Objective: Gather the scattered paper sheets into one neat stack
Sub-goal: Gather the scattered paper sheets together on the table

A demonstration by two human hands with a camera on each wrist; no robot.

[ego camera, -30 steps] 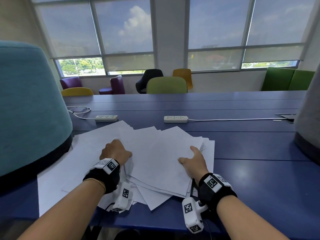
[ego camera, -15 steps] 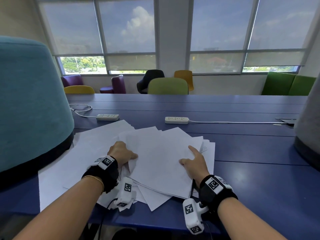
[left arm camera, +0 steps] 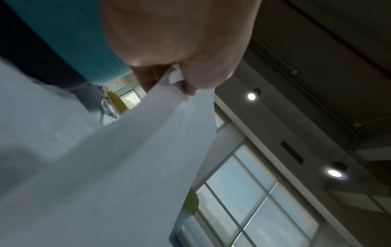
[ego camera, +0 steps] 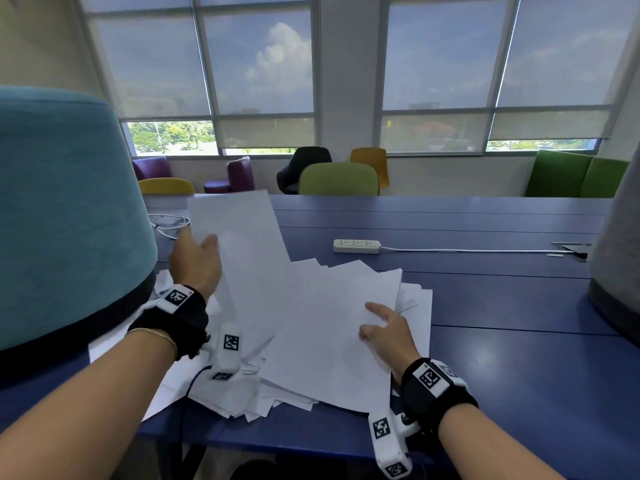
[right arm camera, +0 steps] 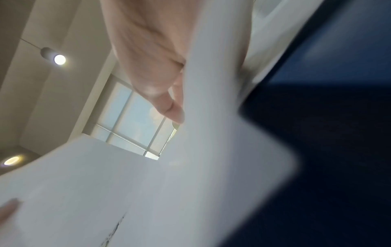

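White paper sheets (ego camera: 329,327) lie in a loose, overlapping pile on the blue table (ego camera: 502,306). My left hand (ego camera: 195,261) is raised above the pile's left side. It pinches the edge of one sheet (ego camera: 242,244), which stands tilted up in the air. The left wrist view shows that sheet (left arm camera: 127,150) caught between the thumb and fingers of the left hand (left arm camera: 177,80). My right hand (ego camera: 384,329) rests on the pile's right edge, index finger straight on the top sheet. In the right wrist view the thumb of the right hand (right arm camera: 152,66) touches blurred paper (right arm camera: 211,150); its fingers are hidden.
A teal chair back (ego camera: 69,209) rises close at the left and a grey one (ego camera: 620,271) at the right. A white power strip (ego camera: 356,246) with its cable lies beyond the pile. A coiled white cable (ego camera: 169,223) sits behind my left hand.
My left hand has lifted off the pile and risen up and back, taking one sheet with it. The right hand stays at the pile's right edge.
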